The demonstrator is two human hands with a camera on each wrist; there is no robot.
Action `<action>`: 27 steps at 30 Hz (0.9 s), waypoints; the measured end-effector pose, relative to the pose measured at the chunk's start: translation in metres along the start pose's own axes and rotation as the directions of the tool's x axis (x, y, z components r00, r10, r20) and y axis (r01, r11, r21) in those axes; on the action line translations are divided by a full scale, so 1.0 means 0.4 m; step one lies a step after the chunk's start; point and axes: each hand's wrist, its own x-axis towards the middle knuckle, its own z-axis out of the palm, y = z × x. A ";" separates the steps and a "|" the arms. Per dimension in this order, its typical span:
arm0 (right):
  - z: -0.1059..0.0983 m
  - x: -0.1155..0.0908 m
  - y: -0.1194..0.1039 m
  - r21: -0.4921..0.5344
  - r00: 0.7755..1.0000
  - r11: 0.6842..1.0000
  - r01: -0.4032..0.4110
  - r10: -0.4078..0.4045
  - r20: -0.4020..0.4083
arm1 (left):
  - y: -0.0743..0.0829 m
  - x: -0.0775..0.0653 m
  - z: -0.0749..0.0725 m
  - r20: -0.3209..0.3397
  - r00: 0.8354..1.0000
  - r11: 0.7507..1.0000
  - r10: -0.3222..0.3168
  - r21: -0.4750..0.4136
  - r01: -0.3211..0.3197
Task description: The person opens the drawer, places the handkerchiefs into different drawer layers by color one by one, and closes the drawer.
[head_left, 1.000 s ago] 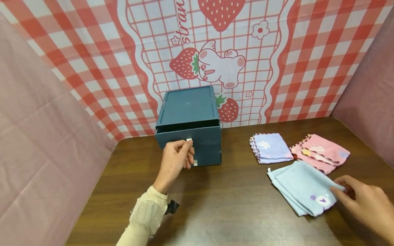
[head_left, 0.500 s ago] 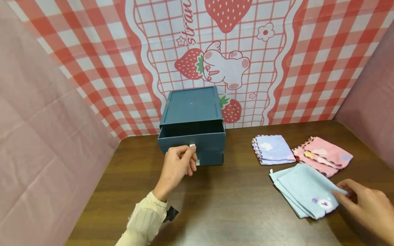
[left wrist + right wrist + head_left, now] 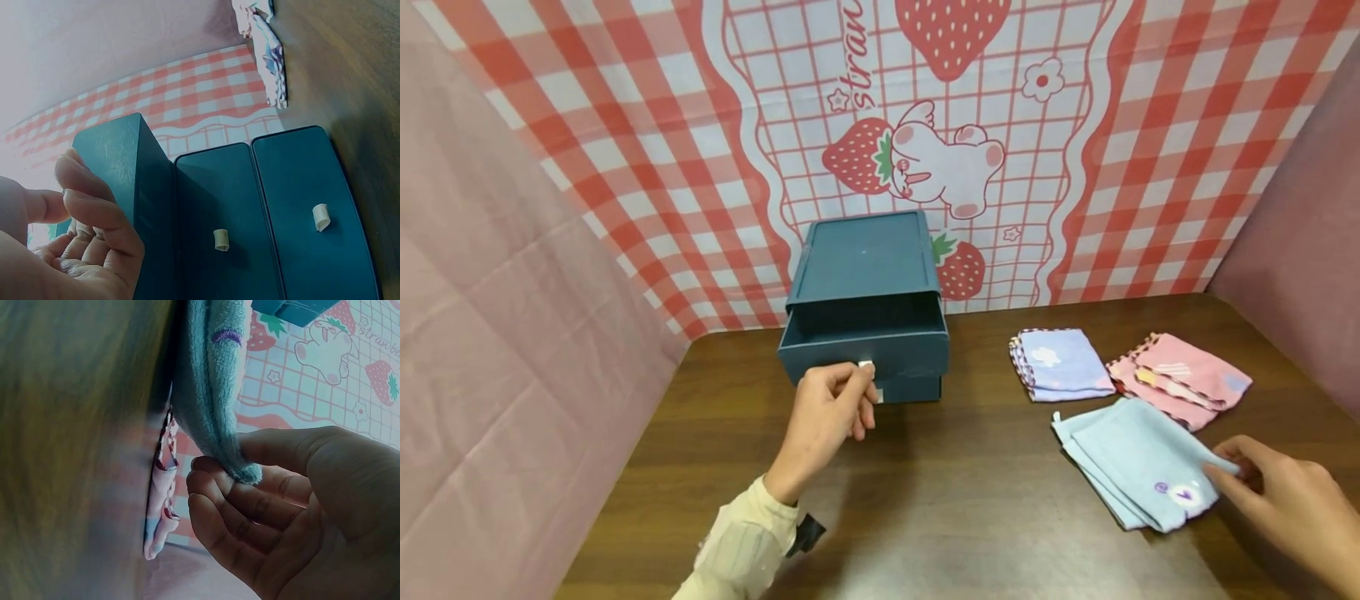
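Note:
A dark teal drawer cabinet [image 3: 867, 254] stands against the back cloth. Its top drawer [image 3: 910, 353] is pulled out, showing a dark inside. My left hand [image 3: 827, 412] pinches the small white pull tab [image 3: 867, 367] on that drawer's front between thumb and finger; in the left wrist view the fingers hide this tab. At the right, my right hand [image 3: 1288, 500] pinches one corner of a folded light blue towel [image 3: 1138, 458] with a white and purple motif. The right wrist view shows that corner [image 3: 247, 474] between thumb and fingers, the towel's edge drooping from it.
Behind the blue towel lie a folded lavender towel [image 3: 1067, 364] and a folded pink towel [image 3: 1198, 379] on the wooden table [image 3: 955, 517]. Two lower drawers [image 3: 209, 187] with pale loop pulls are closed. A checked strawberry cloth [image 3: 1195, 150] hangs at the back.
My left hand has drawn the top drawer out toward me, from a narrow gap to a wide opening. The right hand keeps its pinch on the blue towel, almost unmoved.

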 end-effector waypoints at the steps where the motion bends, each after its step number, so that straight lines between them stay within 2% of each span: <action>1: 0.000 0.000 0.000 -0.005 1.000 1.000 0.004 -0.004 0.003 | 0.002 -0.003 -0.001 0.002 1.000 1.000 0.003 0.003 -0.003; 13: 0.004 -0.008 0.008 -0.007 1.000 1.000 0.007 -0.007 0.030 | 0.009 -0.029 -0.010 0.038 0.999 1.000 -0.012 0.026 0.011; 20: 0.005 -0.007 0.009 -0.005 1.000 1.000 0.013 -0.013 0.007 | -0.062 -0.032 -0.010 0.053 0.999 0.999 0.000 0.035 -0.002; 27: 0.008 -0.007 0.008 -0.006 1.000 1.000 0.013 -0.013 0.004 | -0.063 -0.058 -0.013 0.079 0.997 0.999 0.018 0.031 -0.021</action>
